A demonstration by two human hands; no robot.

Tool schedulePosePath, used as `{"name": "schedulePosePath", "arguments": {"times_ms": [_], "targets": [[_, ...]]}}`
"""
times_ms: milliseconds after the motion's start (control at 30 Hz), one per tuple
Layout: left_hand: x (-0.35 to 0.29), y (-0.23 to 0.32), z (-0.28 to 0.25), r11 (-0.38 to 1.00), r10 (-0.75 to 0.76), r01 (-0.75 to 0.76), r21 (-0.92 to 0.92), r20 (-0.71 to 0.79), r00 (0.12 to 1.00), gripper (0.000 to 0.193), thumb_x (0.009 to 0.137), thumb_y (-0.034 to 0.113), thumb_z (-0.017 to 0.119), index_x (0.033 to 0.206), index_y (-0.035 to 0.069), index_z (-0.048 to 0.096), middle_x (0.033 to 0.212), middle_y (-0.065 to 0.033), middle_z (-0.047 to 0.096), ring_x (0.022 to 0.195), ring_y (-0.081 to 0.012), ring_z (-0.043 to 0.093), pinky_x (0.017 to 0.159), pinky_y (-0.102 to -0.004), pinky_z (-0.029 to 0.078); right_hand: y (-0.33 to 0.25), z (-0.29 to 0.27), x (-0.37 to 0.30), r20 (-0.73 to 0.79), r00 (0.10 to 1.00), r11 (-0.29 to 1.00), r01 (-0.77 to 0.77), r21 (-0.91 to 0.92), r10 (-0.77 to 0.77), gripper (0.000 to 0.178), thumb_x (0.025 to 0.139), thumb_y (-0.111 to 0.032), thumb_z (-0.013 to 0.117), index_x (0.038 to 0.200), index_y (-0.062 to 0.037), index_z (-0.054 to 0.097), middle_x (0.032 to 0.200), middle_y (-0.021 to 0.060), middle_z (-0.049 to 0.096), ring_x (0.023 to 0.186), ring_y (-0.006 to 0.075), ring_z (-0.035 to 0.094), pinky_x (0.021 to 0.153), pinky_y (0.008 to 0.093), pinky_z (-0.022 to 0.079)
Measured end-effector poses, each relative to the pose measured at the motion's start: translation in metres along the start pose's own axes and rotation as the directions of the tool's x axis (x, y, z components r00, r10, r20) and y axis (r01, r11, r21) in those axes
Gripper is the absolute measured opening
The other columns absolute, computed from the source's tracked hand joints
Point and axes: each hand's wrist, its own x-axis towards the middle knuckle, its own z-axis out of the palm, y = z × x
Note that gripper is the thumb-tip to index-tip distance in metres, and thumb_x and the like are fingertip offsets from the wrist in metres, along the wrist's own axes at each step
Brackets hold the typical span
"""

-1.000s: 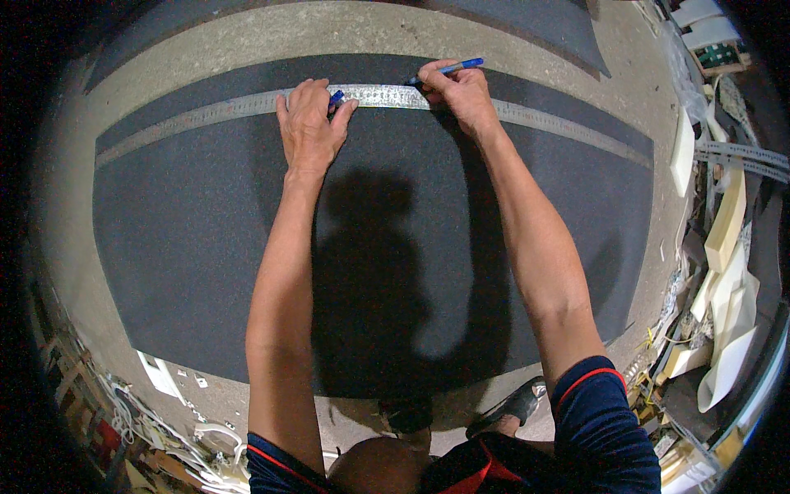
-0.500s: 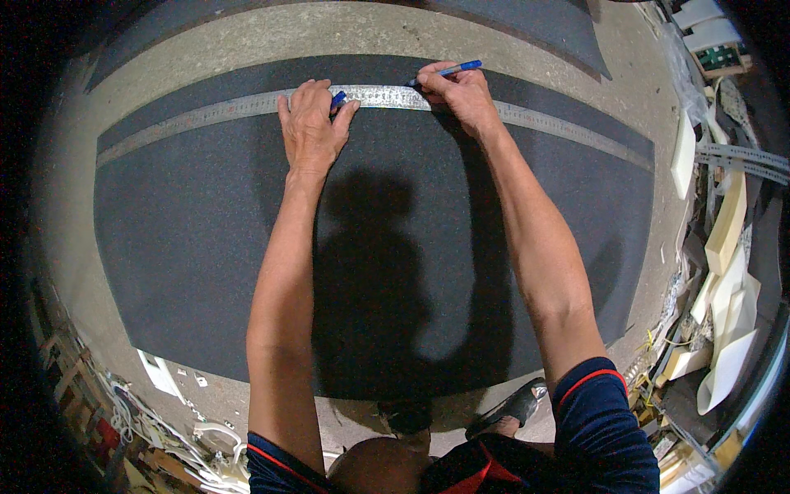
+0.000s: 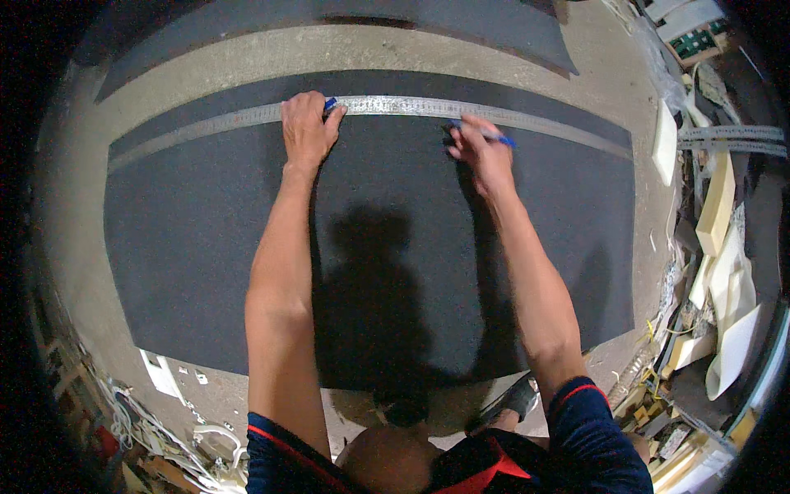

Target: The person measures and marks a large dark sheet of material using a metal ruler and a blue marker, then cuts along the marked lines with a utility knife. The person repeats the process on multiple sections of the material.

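While my left hand (image 3: 306, 136), thumb spread from fingers, rested on the metal ruler (image 3: 395, 105) at the dark sheet's (image 3: 189, 230) twelve o'clock, my right hand (image 3: 487, 160) clamped the blue pen (image 3: 505, 141) at one o'clock.

My bare hands: two, left hand (image 3: 308, 133), right hand (image 3: 487, 163)
Long silver metal ruler (image 3: 387, 105): one
Slim blue pen (image 3: 503, 141): I count one
Small blue object (image 3: 330, 104): one
Large flat dark-grey sheets (image 3: 206, 239) (image 3: 469, 16): two
Thin grey marked strips (image 3: 732, 132) (image 3: 732, 146): two
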Motion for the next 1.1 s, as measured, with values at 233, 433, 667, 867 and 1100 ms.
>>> {"name": "schedulePosePath", "arguments": {"times_ms": [233, 433, 667, 867, 1100], "targets": [[-0.008, -0.004, -0.064, 0.986, 0.072, -0.025, -0.163, 0.289, 0.955, 0.046, 0.087, 0.039, 0.075, 0.096, 0.003, 0.048, 0.087, -0.0208, 0.063, 0.085, -0.0442, 0.061, 0.071, -0.0496, 0.046, 0.003, -0.129, -0.137, -0.122, 0.918, 0.695, 0.194, -0.693, -0.378, 0.023, 0.100, -0.006, 0.056, 0.120, -0.0044, 0.067, 0.097, 0.0076, 0.072, 0.089, 0.0139, 0.069, 0.083, 0.0290, 0.053], [-0.061, 0.054, -0.147, 0.997, 0.031, -0.011, -0.078, 0.259, 0.965, 0.051, 0.082, 0.045, 0.079, 0.088, 0.003, 0.050, 0.075, -0.0191, 0.062, 0.074, -0.0443, 0.062, 0.063, -0.0490, 0.047, -0.016, -0.180, -0.206, -0.109, 0.717, 0.364, 0.213, -0.907, -0.689, 0.035, 0.095, -0.004, 0.063, 0.130, -0.0051, 0.061, 0.116, 0.0181, 0.069, 0.101, 0.0299, 0.069, 0.089, 0.0367, 0.054], [-0.223, 0.031, -0.173, 0.982, -0.085, 0.131, -0.139, 0.295, 0.952, 0.043, 0.080, 0.032, 0.083, 0.096, -0.002, 0.060, 0.081, -0.0177, 0.068, 0.071, -0.0312, 0.065, 0.065, -0.0404, 0.051, -0.007, -0.185, -0.255, 0.101, 0.776, 0.073, 0.186, -0.980, -0.623, 0.070, 0.071, -0.026, 0.087, 0.132, -0.0062, 0.058, 0.134, 0.0177, 0.060, 0.125, 0.0383, 0.054, 0.105, 0.0482, 0.044], [-0.291, 0.050, -0.188, 0.941, -0.042, 0.230, -0.249, 0.588, 0.808, 0.047, 0.077, 0.029, 0.085, 0.081, -0.002, 0.050, 0.066, -0.0117, 0.051, 0.059, -0.0279, 0.042, 0.056, -0.0435, 0.041, 0.060, -0.229, -0.296, 0.177, 0.897, 0.030, 0.206, -0.978, -0.404, 0.085, 0.078, -0.049, 0.080, 0.145, -0.0089, 0.046, 0.147, 0.0190, 0.048, 0.139, 0.0428, 0.040, 0.110, 0.0681, 0.031], [-0.330, 0.055, -0.178, 0.953, -0.091, 0.254, -0.164, 0.644, 0.760, 0.051, 0.074, 0.031, 0.088, 0.082, -0.002, 0.050, 0.067, -0.0144, 0.052, 0.060, -0.0317, 0.044, 0.059, -0.0444, 0.043, 0.088, -0.265, -0.316, -0.017, 0.894, 0.001, -0.019, -1.000, -0.447, 0.086, 0.082, -0.059, 0.071, 0.147, -0.0086, 0.045, 0.146, 0.0213, 0.049, 0.138, 0.0441, 0.040, 0.106, 0.0719, 0.031]]}}
